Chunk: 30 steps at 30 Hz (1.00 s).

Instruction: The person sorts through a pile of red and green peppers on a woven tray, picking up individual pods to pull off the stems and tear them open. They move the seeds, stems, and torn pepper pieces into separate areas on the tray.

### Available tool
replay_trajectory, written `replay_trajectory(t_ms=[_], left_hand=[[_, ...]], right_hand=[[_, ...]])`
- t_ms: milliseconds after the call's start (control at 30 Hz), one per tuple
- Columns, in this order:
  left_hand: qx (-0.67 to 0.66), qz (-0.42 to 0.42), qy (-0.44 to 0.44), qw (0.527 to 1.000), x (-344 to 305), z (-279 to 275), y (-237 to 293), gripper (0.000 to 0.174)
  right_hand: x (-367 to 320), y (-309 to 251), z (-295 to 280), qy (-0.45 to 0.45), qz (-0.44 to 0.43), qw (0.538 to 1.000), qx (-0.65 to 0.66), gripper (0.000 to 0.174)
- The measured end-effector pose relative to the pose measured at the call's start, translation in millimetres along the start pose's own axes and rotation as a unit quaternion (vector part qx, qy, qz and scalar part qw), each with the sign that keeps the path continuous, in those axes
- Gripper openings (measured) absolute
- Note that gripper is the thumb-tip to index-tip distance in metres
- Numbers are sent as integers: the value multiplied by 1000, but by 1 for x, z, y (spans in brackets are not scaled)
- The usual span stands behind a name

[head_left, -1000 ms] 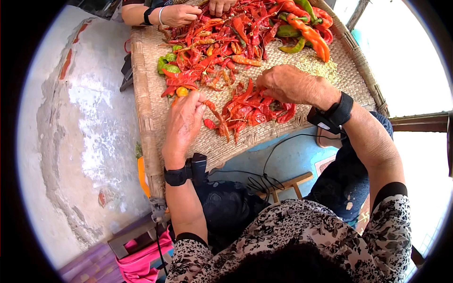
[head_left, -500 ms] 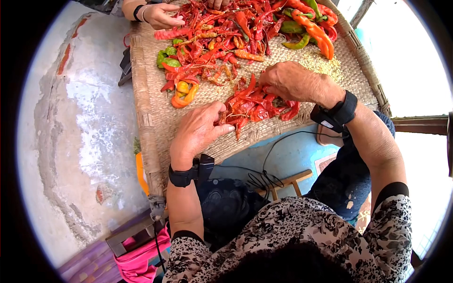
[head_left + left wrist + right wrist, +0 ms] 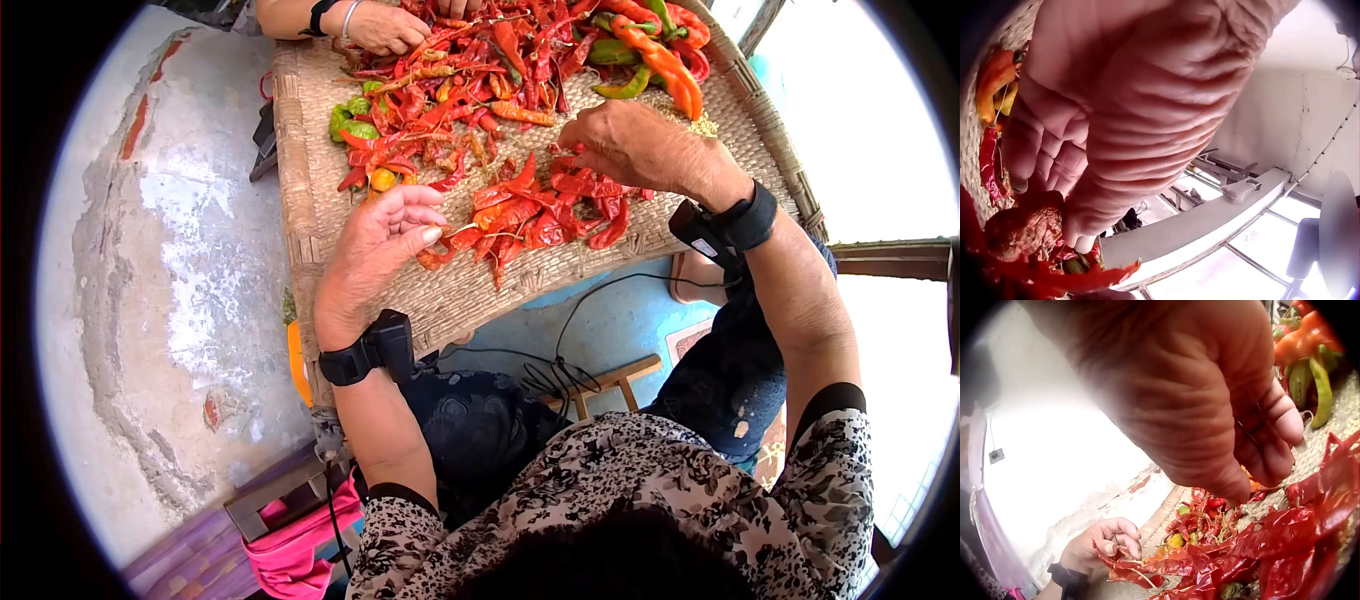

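Note:
In the head view, my left hand (image 3: 375, 245) is at the left end of a small pile of dried red chilies (image 3: 545, 215), its fingers bent loosely with a gap to the thumb. One wrinkled chili (image 3: 1025, 228) lies close under these fingertips in the left wrist view. My right hand (image 3: 650, 150) hovers over the pile's right side, palm down with fingers bent. In the right wrist view its thumb comes near the fingertips, with bits of red behind; I cannot tell whether it pinches anything. Glossy red chilies (image 3: 1297, 544) lie below that hand.
A woven tray (image 3: 310, 260) bears a larger heap of red chilies (image 3: 470, 90). Green peppers (image 3: 353, 122) lie left, orange peppers (image 3: 665, 70) at the far right. Pale seeds (image 3: 705, 128) show beside my right hand. Another person's hand (image 3: 385, 27) touches the heap from the far side.
My left hand has moved from the pile's edge back to the left, its fingers lifting. My right hand has shifted up and right. The other person's hand has shifted right over the heap.

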<state>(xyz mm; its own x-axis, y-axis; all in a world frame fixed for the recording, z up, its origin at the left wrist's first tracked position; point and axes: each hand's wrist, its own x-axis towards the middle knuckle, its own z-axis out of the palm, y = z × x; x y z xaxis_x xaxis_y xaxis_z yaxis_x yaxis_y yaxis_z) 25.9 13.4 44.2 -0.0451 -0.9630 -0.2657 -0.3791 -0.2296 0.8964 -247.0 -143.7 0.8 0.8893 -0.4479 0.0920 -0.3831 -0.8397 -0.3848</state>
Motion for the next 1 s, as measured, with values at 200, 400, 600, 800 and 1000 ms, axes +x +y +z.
replay_trajectory(t_ms=[200, 400, 600, 800, 1000], left_hand=[[-50, 87, 83, 991, 8, 8, -4, 23], [-123, 145, 181, 965, 12, -7, -12, 17], [-79, 98, 72, 989, 6, 2, -2, 24], [-65, 144, 162, 974, -11, 2, 27, 28], [151, 199, 440, 863, 18, -14, 40, 28]], right_hand=[[-4, -4, -6, 17, -13, 999, -25, 22], [-5, -4, -5, 4, -7, 1000, -22, 23], [-9, -7, -8, -4, -3, 1000, -19, 23], [-10, -7, -11, -50, 20, 997, -61, 25], [-12, -11, -13, -67, 28, 994, -81, 26]])
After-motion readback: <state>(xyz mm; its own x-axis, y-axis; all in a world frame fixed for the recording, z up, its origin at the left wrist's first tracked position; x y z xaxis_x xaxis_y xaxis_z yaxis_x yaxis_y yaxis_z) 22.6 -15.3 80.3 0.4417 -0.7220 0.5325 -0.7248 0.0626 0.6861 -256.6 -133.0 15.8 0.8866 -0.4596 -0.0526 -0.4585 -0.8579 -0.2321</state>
